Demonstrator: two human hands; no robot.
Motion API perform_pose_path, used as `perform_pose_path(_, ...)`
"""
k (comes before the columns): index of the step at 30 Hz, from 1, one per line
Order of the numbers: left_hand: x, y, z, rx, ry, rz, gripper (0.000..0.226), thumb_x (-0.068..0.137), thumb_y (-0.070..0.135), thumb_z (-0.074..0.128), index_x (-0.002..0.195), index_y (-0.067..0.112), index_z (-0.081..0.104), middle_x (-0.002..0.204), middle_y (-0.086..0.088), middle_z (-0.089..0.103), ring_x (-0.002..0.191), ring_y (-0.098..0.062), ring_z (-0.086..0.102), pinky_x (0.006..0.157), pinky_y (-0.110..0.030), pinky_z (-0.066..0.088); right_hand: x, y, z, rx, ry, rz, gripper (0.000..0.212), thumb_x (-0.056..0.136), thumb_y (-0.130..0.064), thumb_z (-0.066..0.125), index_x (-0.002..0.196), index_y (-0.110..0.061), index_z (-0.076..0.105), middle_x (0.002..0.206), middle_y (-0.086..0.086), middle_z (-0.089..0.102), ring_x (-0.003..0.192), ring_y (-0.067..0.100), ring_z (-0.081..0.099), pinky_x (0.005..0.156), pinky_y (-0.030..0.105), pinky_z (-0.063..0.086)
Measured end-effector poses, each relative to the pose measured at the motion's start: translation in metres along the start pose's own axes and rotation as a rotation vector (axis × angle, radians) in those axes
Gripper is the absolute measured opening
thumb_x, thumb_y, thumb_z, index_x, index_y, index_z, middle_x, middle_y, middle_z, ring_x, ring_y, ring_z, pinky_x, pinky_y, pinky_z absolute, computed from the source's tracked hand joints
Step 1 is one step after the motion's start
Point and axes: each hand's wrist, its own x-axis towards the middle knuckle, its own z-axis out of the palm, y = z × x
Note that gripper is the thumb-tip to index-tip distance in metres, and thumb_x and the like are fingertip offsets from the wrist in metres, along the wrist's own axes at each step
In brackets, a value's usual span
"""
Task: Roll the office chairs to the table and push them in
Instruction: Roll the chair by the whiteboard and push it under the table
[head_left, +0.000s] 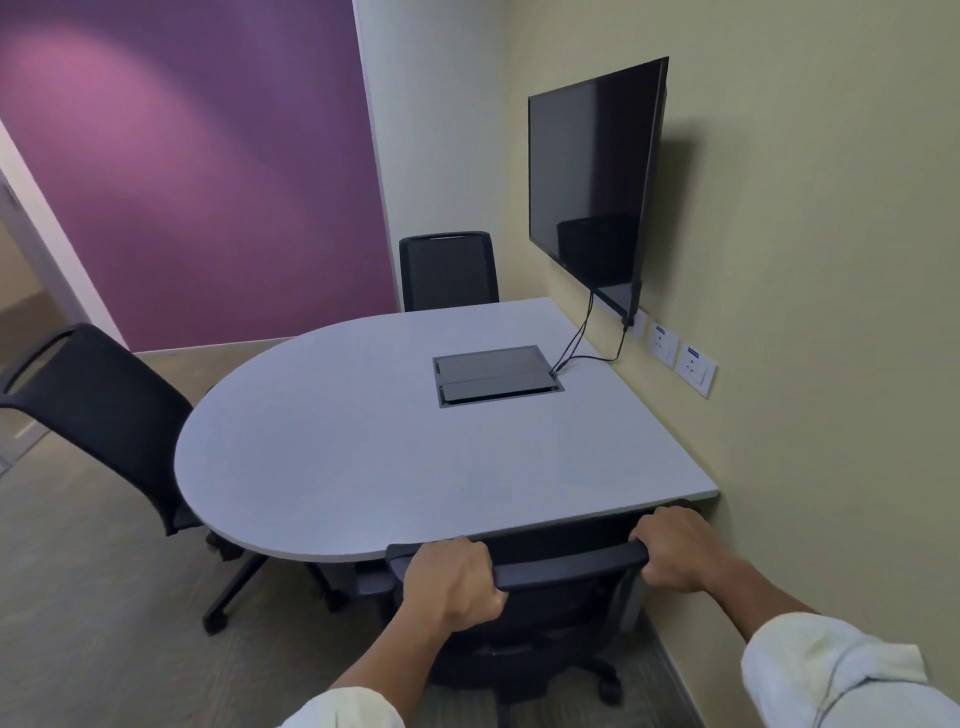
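Note:
A grey table (337, 447) with a rounded left end stands against the right wall. Right below me is a black office chair (566, 569), its backrest top close to the table's near edge and its seat hidden beneath. My left hand (449, 584) grips the left end of that backrest's top rail. My right hand (675, 548) grips the right end. A second black chair (98, 410) sits at the table's rounded left end, its seat partly under the top. A third black chair (449, 270) stands at the far side, only its backrest showing.
A dark TV (592, 182) hangs on the right wall, with cables running down to a cable box (493, 374) set into the tabletop. Wall sockets (680, 351) sit just above the table. The near chair's wheeled base (605, 686) is close to the right wall. Carpet lies open at the left.

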Motion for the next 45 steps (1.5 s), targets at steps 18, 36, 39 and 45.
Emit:
perform_pose_path(18,0.048,0.024,-0.006,-0.011,0.023,-0.005,0.026,0.077,0.042,0.048,0.066,0.019,0.049,0.062,0.002,0.050,0.057,-0.022,0.051,0.056,-0.032,0.039,0.038,0.052,-0.001,0.036,0.004,0.008,0.012,0.054,-0.020,0.051,0.063,-0.018,0.059,0.057,-0.001,0.056,0.053,0.015,0.049,0.044,0.023,0.029)
perform_pose_path(36,0.081,0.044,-0.011,0.016,-0.034,-0.044,0.033,0.078,0.046,0.048,0.062,0.018,0.051,0.058,0.002,0.049,0.054,-0.020,0.049,0.056,-0.031,0.043,0.064,0.092,0.006,0.076,0.043,-0.064,0.004,0.053,-0.021,0.050,0.053,-0.020,0.046,0.046,-0.002,0.045,0.046,0.015,0.043,0.044,0.022,0.026)
perform_pose_path(39,0.076,0.037,-0.015,0.037,-0.060,-0.054,0.033,0.077,0.046,0.049,0.060,0.018,0.050,0.058,0.002,0.049,0.052,-0.019,0.048,0.056,-0.031,0.042,0.057,0.082,0.010,0.108,0.069,-0.067,0.004,0.054,-0.022,0.049,0.052,-0.020,0.046,0.045,-0.004,0.045,0.045,0.014,0.042,0.044,0.022,0.027)
perform_pose_path(45,0.063,0.023,-0.016,0.046,-0.077,-0.087,0.030,0.078,0.042,0.050,0.058,0.021,0.043,0.058,0.004,0.047,0.051,-0.015,0.044,0.056,-0.030,0.040,0.044,0.059,0.015,0.135,0.097,-0.077,0.004,0.058,-0.025,0.051,0.057,-0.024,0.054,0.051,-0.007,0.055,0.050,0.011,0.051,0.044,0.024,0.032)
